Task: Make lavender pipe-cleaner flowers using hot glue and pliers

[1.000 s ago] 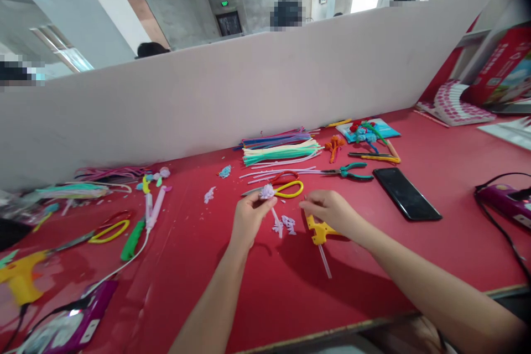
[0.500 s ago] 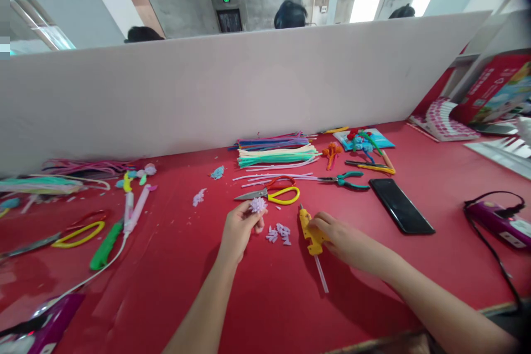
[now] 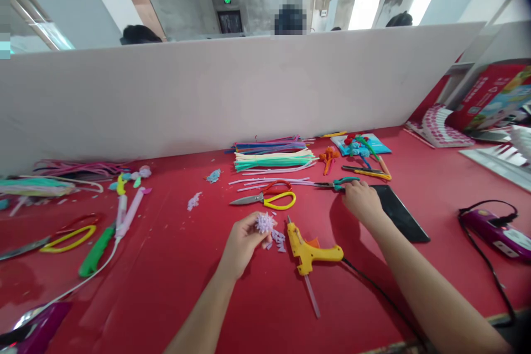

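Between its thumb and fingers, my left hand (image 3: pixel 244 246) pinches a small lilac pompom-like flower (image 3: pixel 264 223) made of short fuzzy pieces. Loose lilac pieces (image 3: pixel 279 241) lie on the table just beside those fingers. My right hand (image 3: pixel 362 200) is closed at the handles of the teal pliers (image 3: pixel 341 183), which lie flat; its fingers cover the handle ends. Partly under that hand is a black phone (image 3: pixel 400 213). A yellow glue gun (image 3: pixel 311 251) with a clear glue stick lies on its side between my forearms, untouched. Scissors (image 3: pixel 282 201) with yellow and red handles lie beyond my left hand.
Bundles of pipe cleaners (image 3: pixel 274 160) lie along the white partition (image 3: pixel 249 94). Orange pipe-cleaner shapes (image 3: pixel 329 159) and a blue packet (image 3: pixel 379 144) are at back right. A purple device (image 3: pixel 495 232) with a black cable stands right. More scissors (image 3: pixel 68 239) and a green-handled tool (image 3: pixel 97 251) lie left.
My right hand has let go of the glue gun and moved forward and right to the pliers. The glue gun now rests flat, turned slightly. My left hand, still holding the flower, shifted slightly nearer.
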The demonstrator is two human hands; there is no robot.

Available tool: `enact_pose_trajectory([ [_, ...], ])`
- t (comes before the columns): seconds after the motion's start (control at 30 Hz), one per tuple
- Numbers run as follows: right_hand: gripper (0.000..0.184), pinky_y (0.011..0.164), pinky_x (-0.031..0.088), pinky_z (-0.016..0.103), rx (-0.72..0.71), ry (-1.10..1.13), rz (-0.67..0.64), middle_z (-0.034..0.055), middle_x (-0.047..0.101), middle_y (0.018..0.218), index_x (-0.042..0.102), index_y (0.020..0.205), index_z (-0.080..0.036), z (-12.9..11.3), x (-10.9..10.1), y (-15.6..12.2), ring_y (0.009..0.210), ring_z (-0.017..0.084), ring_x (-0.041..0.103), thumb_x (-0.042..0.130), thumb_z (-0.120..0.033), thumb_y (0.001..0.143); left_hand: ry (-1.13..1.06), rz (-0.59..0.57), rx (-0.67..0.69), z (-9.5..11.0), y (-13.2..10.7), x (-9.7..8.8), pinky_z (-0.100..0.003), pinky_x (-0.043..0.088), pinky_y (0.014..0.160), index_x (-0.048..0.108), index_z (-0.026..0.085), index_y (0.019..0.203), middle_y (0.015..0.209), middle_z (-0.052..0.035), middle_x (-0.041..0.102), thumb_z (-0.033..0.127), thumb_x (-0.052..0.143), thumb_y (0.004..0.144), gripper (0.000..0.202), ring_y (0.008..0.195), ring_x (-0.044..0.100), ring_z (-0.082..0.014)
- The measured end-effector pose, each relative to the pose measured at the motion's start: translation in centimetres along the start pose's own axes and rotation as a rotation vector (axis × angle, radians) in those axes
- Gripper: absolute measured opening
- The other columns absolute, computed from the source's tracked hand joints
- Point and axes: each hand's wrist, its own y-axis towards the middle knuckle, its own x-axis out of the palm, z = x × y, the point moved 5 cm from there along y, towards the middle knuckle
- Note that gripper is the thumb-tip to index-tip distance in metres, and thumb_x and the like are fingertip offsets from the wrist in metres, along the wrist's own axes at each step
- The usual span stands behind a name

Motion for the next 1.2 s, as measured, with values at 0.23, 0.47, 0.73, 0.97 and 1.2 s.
enact_pose_trajectory([
  [0.23,0.033,0.083,0.051,0.042,0.052,0.441,0.014,0.0089,0.057,0.118,0.054,0.118,-0.016,2.1,1.7,1.1,0.1,0.021,0.059,0.055,-0.033,0.09,0.11,0.04,0.095,1.2,-0.2,1.2,-0.023,0.04,0.063,0.063,0.017,0.069,0.086,-0.0024,0.048,0.012,0.055,0.073,0.01,0.074,0.049,-0.0141],
  [0.47,0.039,0.092,0.046,0.038,-0.032,1.245,-0.098,0.0081,0.059,0.12,0.053,0.116,-0.021,-2.2,0.5,-1.2,0.112,0.022,0.056,0.036,-0.047,0.092,0.235,-0.009,0.165,2.2,-0.6,2.4,-0.023,0.036,0.059,0.065,0.016,0.068,0.07,0.0009,0.042,0.015,0.055,0.079,0.015,0.065,0.045,-0.0123],
  [0.73,0.024,0.085,0.05,0.043,-0.077,1.759,-0.533,0.008,0.069,0.086,0.063,0.076,-0.023,-6.4,0.9,-5.4,0.098,0.028,0.064,0.046,-0.04,0.075,-0.151,-0.079,-0.12,-1.4,-1.2,3.2,-0.021,0.037,0.042,0.066,0.011,0.098,0.058,0.0006,0.057,0.027,0.054,0.083,0.025,0.044,0.052,-0.0105],
  [0.97,0.02,0.091,0.043,0.038,-0.234,1.562,-0.359,0.0047,0.059,0.121,0.065,0.089,-0.023,-5.8,0.2,-5.8,0.112,0.026,0.054,0.058,-0.02,0.07,-0.215,0.135,-0.026,-2.0,-0.8,1.1,-0.019,0.038,0.044,0.065,0.012,0.098,0.06,0.0017,0.059,0.027,0.056,0.087,0.02,0.045,0.052,-0.0077],
  [1.2,0.013,0.082,0.043,0.033,-0.369,1.088,-0.087,0.0069,0.063,0.104,0.061,0.072,-0.019,-6.1,-0.8,-6.2,0.096,0.022,0.059,0.057,-0.028,0.08,-0.103,0.11,0.031,-2.1,-0.9,2.2,-0.019,0.039,0.043,0.066,0.013,0.095,0.059,0.0018,0.059,0.025,0.055,0.087,0.018,0.044,0.052,-0.0082],
])
